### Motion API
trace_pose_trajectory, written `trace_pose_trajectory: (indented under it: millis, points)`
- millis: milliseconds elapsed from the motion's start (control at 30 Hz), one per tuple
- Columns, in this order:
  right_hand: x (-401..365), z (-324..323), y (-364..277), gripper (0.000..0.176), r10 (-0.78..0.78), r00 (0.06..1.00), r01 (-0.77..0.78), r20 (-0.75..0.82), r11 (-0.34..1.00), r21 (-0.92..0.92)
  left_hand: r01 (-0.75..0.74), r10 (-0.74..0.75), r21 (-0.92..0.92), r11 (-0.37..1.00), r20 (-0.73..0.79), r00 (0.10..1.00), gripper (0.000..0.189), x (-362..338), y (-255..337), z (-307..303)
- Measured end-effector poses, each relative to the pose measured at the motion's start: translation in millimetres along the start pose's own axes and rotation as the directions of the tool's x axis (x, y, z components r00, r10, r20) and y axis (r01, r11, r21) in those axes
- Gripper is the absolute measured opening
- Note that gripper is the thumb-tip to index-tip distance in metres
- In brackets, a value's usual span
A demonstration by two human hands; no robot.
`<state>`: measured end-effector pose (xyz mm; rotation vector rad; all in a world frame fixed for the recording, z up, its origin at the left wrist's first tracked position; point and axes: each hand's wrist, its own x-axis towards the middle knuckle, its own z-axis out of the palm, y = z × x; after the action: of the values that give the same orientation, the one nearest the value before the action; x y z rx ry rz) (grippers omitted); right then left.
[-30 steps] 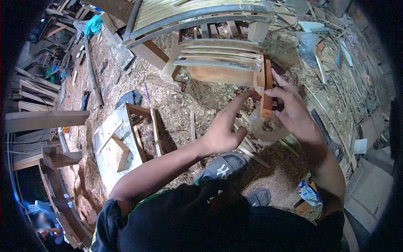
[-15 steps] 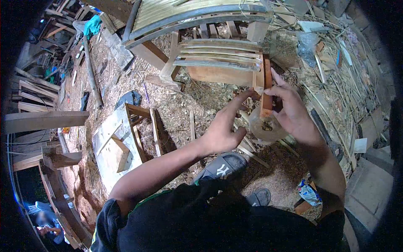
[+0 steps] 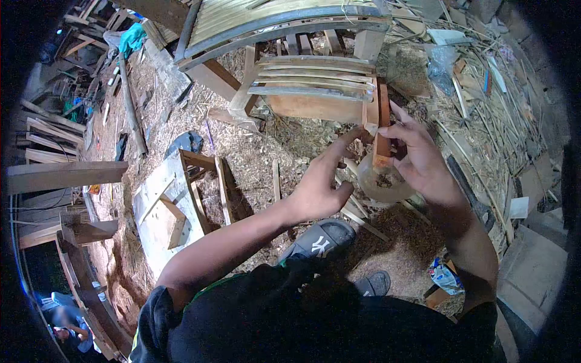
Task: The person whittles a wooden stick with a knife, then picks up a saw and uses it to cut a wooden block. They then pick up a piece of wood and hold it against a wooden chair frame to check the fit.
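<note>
A reddish wooden piece (image 3: 384, 115) stands against the right end of a slatted wooden frame (image 3: 315, 78). My right hand (image 3: 420, 157) grips that reddish piece, thumb on the near side and fingers around its right edge. My left hand (image 3: 324, 184) reaches to the frame's corner, its index finger touching the joint beside the piece and its thumb apart. Whether the left fingertips pinch anything small is hidden. Below the piece lies a round, pale disc-like object (image 3: 384, 184).
A low wooden stool (image 3: 151, 212) with an offcut on top is at the left. Bamboo strips (image 3: 496, 127) litter the right side. A larger slatted bench (image 3: 272, 21) stands at the far side. Another person (image 3: 69, 320) is at the lower left.
The view has shifted very slightly. Both hands keep nearly the same places at the reddish piece. The person at the lower left has changed posture a little.
</note>
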<state>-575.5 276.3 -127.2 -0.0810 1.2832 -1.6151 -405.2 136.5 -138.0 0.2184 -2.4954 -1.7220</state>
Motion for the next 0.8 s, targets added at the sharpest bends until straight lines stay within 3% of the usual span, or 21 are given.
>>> trace_pose_trajectory:
  millis: [100, 200, 267, 400, 500, 600, 700, 800]
  points:
    - [-7, 5, -3, 0.08, -0.038, 0.999, 0.038, 0.001, 0.999, 0.014, -0.119, 0.126, 0.148, 0.982, -0.037, 0.991, 0.088, 0, -7, 1]
    - [-7, 0, -2, 0.074, -0.036, 0.999, 0.033, -0.036, 0.998, -0.062, -0.111, 0.118, 0.133, 0.985, -0.047, 0.992, 0.088, -1, -6, 2]
    - [-5, -2, 0, 0.072, -0.067, 0.997, 0.067, 0.029, 0.998, 0.011, -0.063, 0.066, 0.097, 0.993, -0.032, 0.997, 0.088, -1, -2, 2]
    - [-16, 9, -7, 0.069, -0.021, 0.997, 0.022, 0.078, 1.0, -0.01, -0.009, 0.009, 0.036, 0.999, -0.014, 1.0, 0.083, -1, -1, -2]
    - [-10, 10, 1, 0.063, -0.06, 0.994, 0.062, 0.087, 0.998, -0.027, -0.034, 0.034, 0.086, 0.996, -0.005, 0.999, 0.082, 1, -5, -5]
    - [-3, 7, 7, 0.059, -0.158, 0.982, 0.166, 0.104, 0.983, -0.077, 0.031, -0.031, 0.035, 0.999, -0.006, 1.0, 0.08, 1, -3, -11]
    - [-12, 19, 0, 0.058, -0.061, 0.998, 0.062, 0.012, 0.992, -0.106, 0.015, -0.013, 0.089, 0.996, -0.021, 1.0, 0.078, -3, -6, -20]
    - [-11, 24, 2, 0.059, -0.044, 0.999, 0.041, -0.031, 0.995, -0.091, 0.119, -0.118, 0.052, 0.991, -0.033, 0.992, 0.072, -14, -24, -29]
